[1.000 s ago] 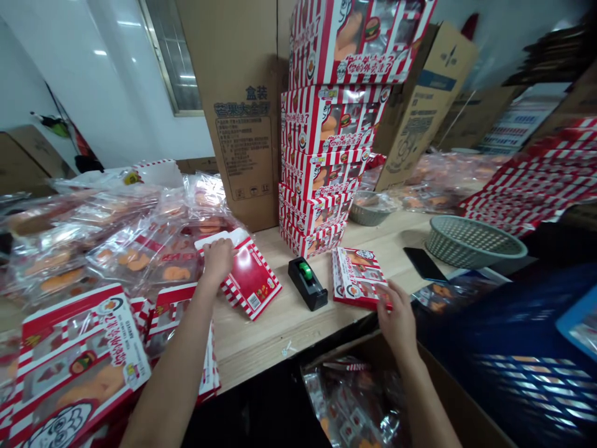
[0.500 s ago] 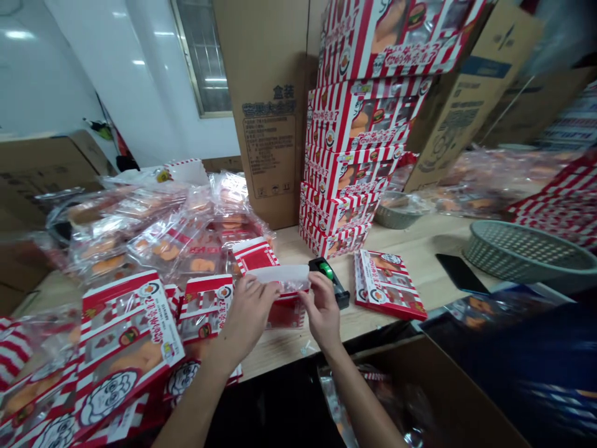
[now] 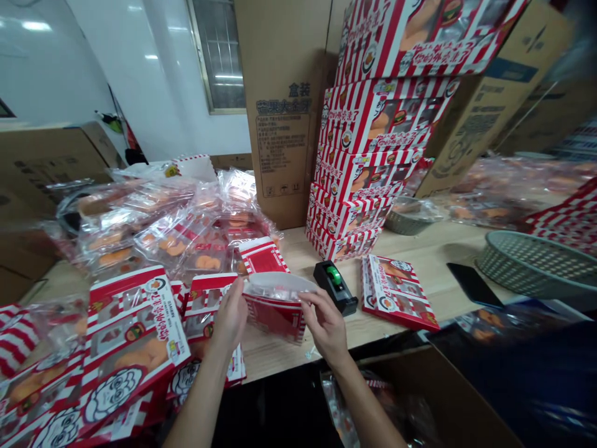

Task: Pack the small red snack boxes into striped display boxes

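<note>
Between my two hands a red box (image 3: pixel 275 317) with striped edges stands on the wooden table, its top gaping and clear plastic showing inside. My left hand (image 3: pixel 232 314) is closed on the box's left end, fingers partly hidden behind it. With thumb and fingers my right hand (image 3: pixel 325 320) pinches the upper right corner. A black tape dispenser (image 3: pixel 336 287) with a green roll sits just behind the right hand. Right of it lies a flat red-and-white box (image 3: pixel 396 291). Behind the held box, another red box (image 3: pixel 263 255) lies on the table.
Bagged orange toy food (image 3: pixel 172 224) is heaped at the left, with window boxes (image 3: pixel 135 336) in front. Striped boxes (image 3: pixel 354 180) form a tall stack before brown cartons (image 3: pixel 284 112). A phone (image 3: pixel 473 283) and a green basket (image 3: pixel 536 264) lie right; an open carton (image 3: pixel 420 386) stands below the edge.
The box's top has been spread from a flattened flap into an open mouth. My left hand has moved to the box's left end, and the view has shifted slightly.
</note>
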Available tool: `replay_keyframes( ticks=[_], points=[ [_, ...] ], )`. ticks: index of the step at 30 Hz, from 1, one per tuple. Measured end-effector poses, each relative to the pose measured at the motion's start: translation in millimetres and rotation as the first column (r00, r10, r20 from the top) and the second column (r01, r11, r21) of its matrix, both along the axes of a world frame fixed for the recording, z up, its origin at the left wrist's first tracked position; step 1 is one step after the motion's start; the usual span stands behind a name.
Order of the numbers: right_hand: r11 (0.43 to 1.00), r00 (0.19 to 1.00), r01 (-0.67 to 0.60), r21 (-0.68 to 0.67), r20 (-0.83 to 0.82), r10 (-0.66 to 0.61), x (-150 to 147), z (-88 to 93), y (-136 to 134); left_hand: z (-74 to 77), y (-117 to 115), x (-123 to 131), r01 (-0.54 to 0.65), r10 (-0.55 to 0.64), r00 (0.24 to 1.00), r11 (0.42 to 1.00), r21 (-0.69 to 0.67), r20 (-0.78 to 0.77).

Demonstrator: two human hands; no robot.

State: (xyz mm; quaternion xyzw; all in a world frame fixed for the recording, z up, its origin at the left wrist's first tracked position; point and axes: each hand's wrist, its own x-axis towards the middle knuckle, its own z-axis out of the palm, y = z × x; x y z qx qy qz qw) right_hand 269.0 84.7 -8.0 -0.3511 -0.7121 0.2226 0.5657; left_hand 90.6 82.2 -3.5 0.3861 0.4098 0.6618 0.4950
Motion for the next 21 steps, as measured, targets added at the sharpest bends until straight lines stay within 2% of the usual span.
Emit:
replay_keyframes(
  ticks=[2, 4, 7, 10, 12, 15, 18, 21],
  points=[
    [1.0, 1.0, 0.02, -0.02, -0.001, -0.02, -0.1, 6.1, 1.1, 1.9, -8.8, -1.9, 0.109, -0.107, 0.977, 0.994, -0.004, 0.185],
    [0.998, 0.999, 0.009, -0.065, -0.034, -0.011, -0.7, 12.2, 4.0, 1.4, -15.6, -6.3, 0.193, -0.184, 0.945, 0.981, -0.008, 0.272],
    [0.984, 0.987, -0.07, -0.165, -0.153, 0.045, -2.2, 19.2, 7.3, 0.5, -18.8, -14.7, 0.299, -0.281, 0.926, 0.954, -0.035, 0.25],
    [0.935, 0.945, -0.226, -0.274, -0.296, 0.141, -2.3, 24.2, 6.6, 4.9, -15.3, -19.9, 0.377, -0.363, 0.919, 0.924, -0.071, 0.153],
    [0.914, 0.936, -0.282, -0.293, -0.293, 0.195, -1.3, 26.8, 5.0, 8.7, -11.8, -20.2, 0.364, -0.361, 0.93, 0.931, -0.036, 0.071],
    [0.936, 0.944, -0.274, -0.222, -0.251, 0.216, 0.0, 28.5, 3.5, 10.0, -8.7, -17.4, 0.312, -0.31, 0.95, 0.947, 0.078, -0.037],
    [0.93, 0.934, -0.309, -0.201, -0.246, 0.257, -1.1, 28.5, 3.1, 6.7, -9.7, -14.0, 0.25, -0.237, 0.966, 0.959, 0.134, -0.102],
    [0.935, 0.951, -0.265, -0.236, -0.226, 0.213, -4.2, 30.7, 2.1, 4.2, -11.4, -12.9, 0.195, -0.16, 0.964, 0.969, 0.153, -0.214]
  ],
)
